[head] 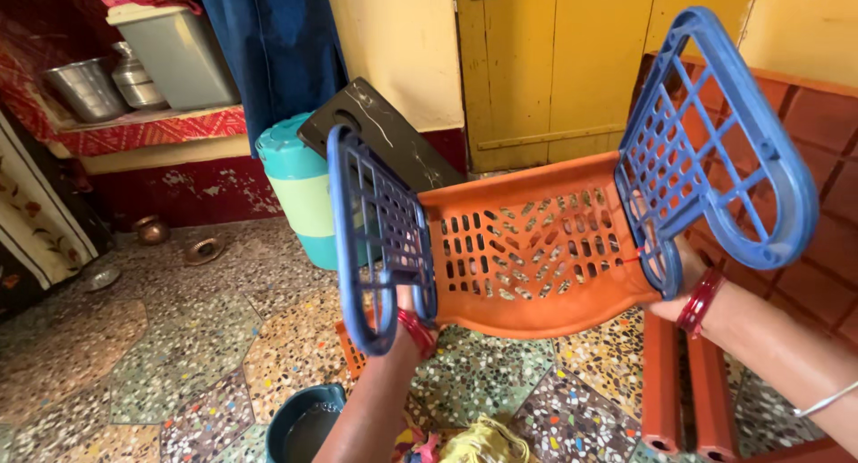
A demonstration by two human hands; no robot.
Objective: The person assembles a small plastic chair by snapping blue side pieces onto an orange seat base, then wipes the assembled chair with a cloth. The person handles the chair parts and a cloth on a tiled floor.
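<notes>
A person lifts an orange stool [527,248] with blue grid side panels, centre frame. Left hand [409,313] grips its 7 o'clock edge, right hand [672,280] its 3 o'clock edge; a teal bucket [304,423] below

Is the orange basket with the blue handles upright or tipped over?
Tipped. The orange basket is held off the floor, its perforated bottom facing the camera, with the left hand and right hand gripping it by the blue handles.

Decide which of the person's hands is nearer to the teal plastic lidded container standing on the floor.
Left. The left hand grips the orange basket just beside the teal plastic lidded container; the right hand holds the far end.
</notes>
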